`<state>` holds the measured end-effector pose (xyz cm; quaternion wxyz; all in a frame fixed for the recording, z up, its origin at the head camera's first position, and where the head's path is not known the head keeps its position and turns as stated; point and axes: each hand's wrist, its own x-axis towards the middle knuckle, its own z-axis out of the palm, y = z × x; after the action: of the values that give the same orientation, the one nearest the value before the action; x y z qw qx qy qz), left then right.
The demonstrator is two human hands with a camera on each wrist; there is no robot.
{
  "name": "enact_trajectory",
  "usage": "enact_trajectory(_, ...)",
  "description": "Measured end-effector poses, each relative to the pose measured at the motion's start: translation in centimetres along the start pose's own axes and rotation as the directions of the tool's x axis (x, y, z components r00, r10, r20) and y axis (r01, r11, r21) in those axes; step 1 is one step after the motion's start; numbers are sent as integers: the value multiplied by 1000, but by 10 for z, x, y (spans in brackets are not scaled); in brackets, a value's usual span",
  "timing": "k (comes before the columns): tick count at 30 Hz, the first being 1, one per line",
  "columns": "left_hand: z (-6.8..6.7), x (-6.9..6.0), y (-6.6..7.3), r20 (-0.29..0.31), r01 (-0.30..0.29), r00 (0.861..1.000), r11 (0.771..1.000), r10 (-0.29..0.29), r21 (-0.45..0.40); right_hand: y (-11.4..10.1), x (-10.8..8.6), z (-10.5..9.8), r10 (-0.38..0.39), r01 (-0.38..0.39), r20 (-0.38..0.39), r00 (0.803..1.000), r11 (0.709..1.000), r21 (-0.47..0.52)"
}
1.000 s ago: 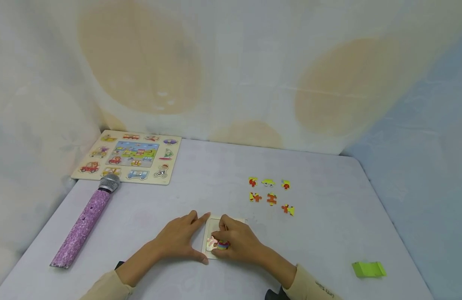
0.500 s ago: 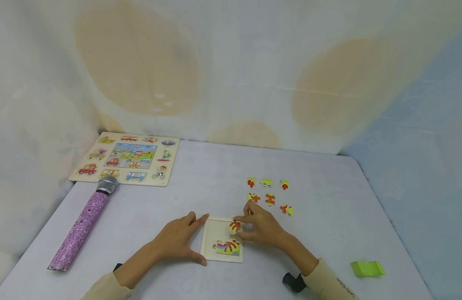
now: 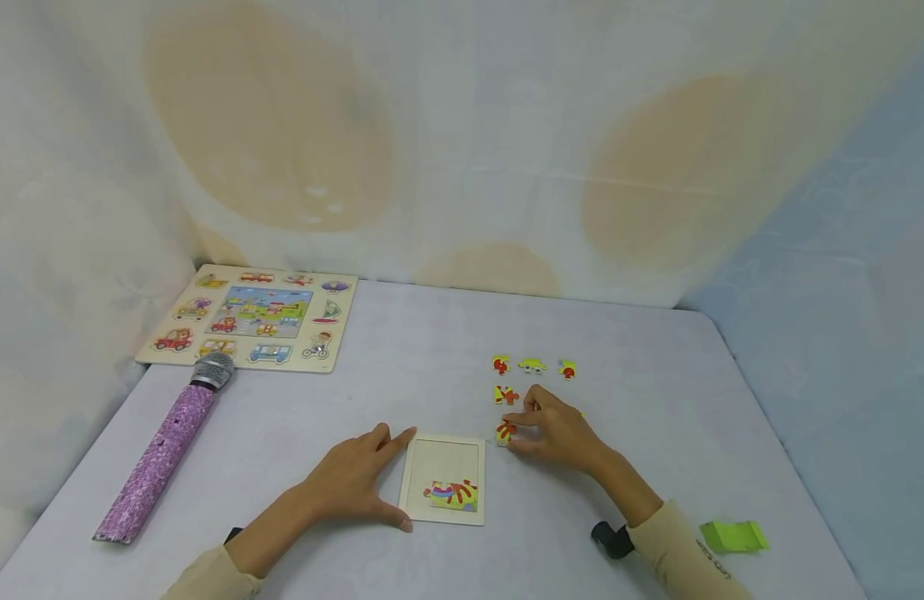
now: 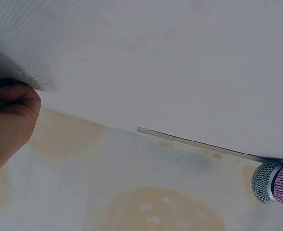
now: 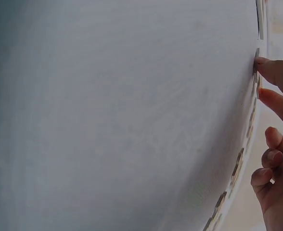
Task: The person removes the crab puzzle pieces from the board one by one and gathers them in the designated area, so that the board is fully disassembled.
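My left hand lies at the left edge of a small wooden puzzle tray, thumb and index finger spread and their tips touching its frame. Joined puzzle pieces, with a rainbow and red marks, sit in the tray's lower right. Right of the tray, thumb and fingers of my right hand pinch a red and yellow puzzle piece at the tabletop. In the right wrist view the right hand shows at the edge, the pieces seen edge-on. The left wrist view catches part of the left hand.
Behind the right hand lie several loose puzzle pieces; the hand hides some. A larger vehicle puzzle board stands at the back left, with a purple microphone before it. A green block sits at the right.
My right hand has moved from over the tray to its right, carrying a red and yellow puzzle piece out to the table near the loose ones. The left hand stays at the tray's edge.
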<state>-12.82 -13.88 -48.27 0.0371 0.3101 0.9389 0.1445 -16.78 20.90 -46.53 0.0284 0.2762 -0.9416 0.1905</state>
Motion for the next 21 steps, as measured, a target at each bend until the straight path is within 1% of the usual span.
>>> enact_trajectory(5, 1, 1, -1, -5, -6, 1000, 1000, 6, 8, 1, 0, 2, -3, 3, 0, 1000, 1000, 4)
enact_trajectory(9, 1, 1, -1, -4, -10, 1000, 1000, 10, 12, -3, -2, 4, -18, 19, -28, 999, 1000, 14)
enact_trajectory(13, 0, 1, 0, 2, -15, 1000, 1000, 15, 13, -19, -7, 5, -35, 38, -45, 998, 998, 54)
enact_trajectory(15, 0, 1, 0, 0, -19, 1000, 1000, 19, 15, -30, -10, 7, -55, 58, -41, 998, 995, 87)
enact_trajectory(17, -1, 2, 1, -5, -24, 1000, 1000, 24, -7, -42, -13, 10, -69, 71, -25, 997, 990, 123)
enact_trajectory(21, -2, 3, 9, -34, -71, 997, 996, 69, -59, -60, -20, 17, -93, 91, 9, 996, 982, 163)
